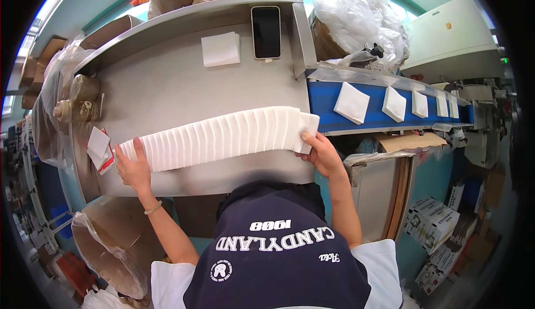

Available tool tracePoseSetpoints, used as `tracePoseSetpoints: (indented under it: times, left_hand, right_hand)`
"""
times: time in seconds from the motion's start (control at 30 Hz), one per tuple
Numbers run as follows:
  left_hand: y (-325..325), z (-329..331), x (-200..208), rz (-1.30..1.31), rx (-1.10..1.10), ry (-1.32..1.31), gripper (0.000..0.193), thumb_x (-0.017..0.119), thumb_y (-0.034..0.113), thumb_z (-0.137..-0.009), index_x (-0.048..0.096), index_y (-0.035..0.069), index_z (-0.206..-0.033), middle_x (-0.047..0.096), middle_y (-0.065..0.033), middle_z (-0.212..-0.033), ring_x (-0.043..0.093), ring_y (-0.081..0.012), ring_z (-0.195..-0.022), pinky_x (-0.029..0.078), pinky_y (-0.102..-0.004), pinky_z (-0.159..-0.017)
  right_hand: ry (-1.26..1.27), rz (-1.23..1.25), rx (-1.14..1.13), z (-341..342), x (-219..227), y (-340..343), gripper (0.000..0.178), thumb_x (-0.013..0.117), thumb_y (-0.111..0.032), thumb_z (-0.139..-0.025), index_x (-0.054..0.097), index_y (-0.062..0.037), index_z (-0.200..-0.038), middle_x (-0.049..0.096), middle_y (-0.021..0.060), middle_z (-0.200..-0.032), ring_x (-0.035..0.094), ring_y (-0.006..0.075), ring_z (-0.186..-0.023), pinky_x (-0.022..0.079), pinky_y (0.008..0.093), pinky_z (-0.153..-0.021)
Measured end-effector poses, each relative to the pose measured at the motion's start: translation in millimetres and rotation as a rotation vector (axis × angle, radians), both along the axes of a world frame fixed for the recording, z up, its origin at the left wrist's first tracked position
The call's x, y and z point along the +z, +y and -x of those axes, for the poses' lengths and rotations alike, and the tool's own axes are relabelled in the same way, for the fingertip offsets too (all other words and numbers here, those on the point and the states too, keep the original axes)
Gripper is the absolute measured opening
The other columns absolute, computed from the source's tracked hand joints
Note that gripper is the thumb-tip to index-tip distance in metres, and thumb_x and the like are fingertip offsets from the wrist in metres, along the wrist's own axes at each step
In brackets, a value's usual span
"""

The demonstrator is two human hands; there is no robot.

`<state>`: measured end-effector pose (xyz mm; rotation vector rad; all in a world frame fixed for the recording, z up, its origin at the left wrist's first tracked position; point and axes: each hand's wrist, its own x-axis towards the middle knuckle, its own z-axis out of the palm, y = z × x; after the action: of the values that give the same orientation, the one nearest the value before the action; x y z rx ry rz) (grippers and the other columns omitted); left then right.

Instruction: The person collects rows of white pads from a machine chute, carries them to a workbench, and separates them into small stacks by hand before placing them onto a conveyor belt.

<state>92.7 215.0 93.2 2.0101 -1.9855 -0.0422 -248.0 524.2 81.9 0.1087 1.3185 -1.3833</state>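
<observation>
A long row of overlapping white folded napkins (223, 136) lies across the steel table, curving slightly up to the right. My left hand (134, 167) is at the row's left end, with the thumb over the napkins and the other fingers round the end. At the right end, my right hand (323, 154) pinches a small bunch of white napkins (307, 125), thumb on top and fingers underneath. This bunch touches the end of the row, close to the blue conveyor belt (376, 101).
Several white napkins (351, 103) sit spaced along the belt. A napkin stack (220, 49) and a phone (266, 33) lie at the table's back. Left are a white-and-red card (99, 146) and brownish rolls (83, 100). Raised metal edges (189, 12) border the table.
</observation>
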Motion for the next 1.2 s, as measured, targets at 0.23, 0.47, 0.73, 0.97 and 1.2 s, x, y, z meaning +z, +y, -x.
tracePoseSetpoints:
  times: [0.23,0.47,0.73,0.97,1.2]
  left_hand:
    - [0,8,-2,0.037,-0.044,0.007,0.08,0.052,0.068,-0.085,0.04,0.014,-0.143,0.052,-0.0235,-0.131,0.047,-0.0432,-0.122,0.036,-0.0586,-0.099]
    - [4,12,3,-0.006,0.015,0.017,0.081,0.053,0.068,-0.084,0.04,0.014,-0.143,0.052,-0.0239,-0.131,0.046,-0.044,-0.123,0.035,-0.0604,-0.098]
    - [8,23,6,-0.04,-0.022,0.052,0.08,0.053,0.068,-0.085,0.038,0.016,-0.144,0.05,-0.0231,-0.133,0.044,-0.043,-0.124,0.033,-0.0606,-0.1]
    - [10,27,10,-0.105,0.022,0.044,0.081,0.052,0.069,-0.085,0.037,0.016,-0.145,0.048,-0.0221,-0.135,0.042,-0.0421,-0.126,0.032,-0.0599,-0.101]
    - [13,35,10,-0.094,-0.011,0.057,0.081,0.052,0.069,-0.085,0.037,0.016,-0.145,0.047,-0.0214,-0.135,0.042,-0.0411,-0.127,0.032,-0.0594,-0.101]
  right_hand:
    - [0.504,-0.06,-0.154,-1,9,-27,0.051,0.062,-0.041,-0.094,0.056,0.0043,-0.116,0.063,0.012,-0.105,0.061,0.0157,-0.092,0.048,0.0262,-0.08]
    - [0.054,-0.003,-0.158,-12,16,-30,0.039,0.062,-0.031,-0.094,0.058,-0.0023,-0.12,0.063,0.0028,-0.099,0.058,0.0105,-0.084,0.046,0.028,-0.073]
    - [0.237,-0.004,-0.345,11,-10,-13,0.033,0.06,-0.027,-0.096,0.056,-0.001,-0.116,0.063,0.0079,-0.106,0.063,0.0138,-0.088,0.05,0.0267,-0.074]
    - [0.386,-0.049,-0.043,-15,1,-31,0.041,0.064,-0.035,-0.093,0.058,0.0002,-0.114,0.064,0.0032,-0.091,0.057,0.01,-0.079,0.045,0.0273,-0.068]
    - [0.193,-0.007,-0.395,2,-4,-11,0.04,0.058,-0.024,-0.097,0.049,0.0055,-0.124,0.061,0.0145,-0.112,0.063,0.0191,-0.094,0.052,0.0265,-0.073]
